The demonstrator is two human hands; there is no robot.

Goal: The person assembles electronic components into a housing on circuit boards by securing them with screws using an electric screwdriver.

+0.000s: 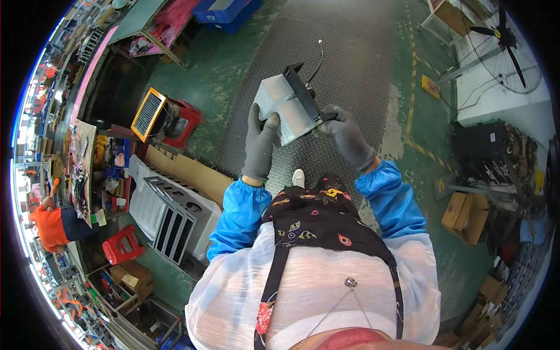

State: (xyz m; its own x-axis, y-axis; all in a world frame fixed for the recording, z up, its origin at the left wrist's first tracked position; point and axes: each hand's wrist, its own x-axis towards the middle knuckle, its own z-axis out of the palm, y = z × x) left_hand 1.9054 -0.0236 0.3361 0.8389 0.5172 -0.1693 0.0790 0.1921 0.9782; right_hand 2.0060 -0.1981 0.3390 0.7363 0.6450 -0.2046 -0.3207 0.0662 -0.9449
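While standing right of a red stool [185, 125], clasps a finned block [294, 112] by its left side in the left hand [260, 146]; holds it aloft over the metal floor [356, 52], with a cable [319, 65] jutting from its far side; has a closed grip on its dark right end with the right hand [348, 138].

A blue bin [217, 16] sits far left, a red stool [123, 245] near left. At right, a fan [505, 38] stands beyond a carton [455, 211].
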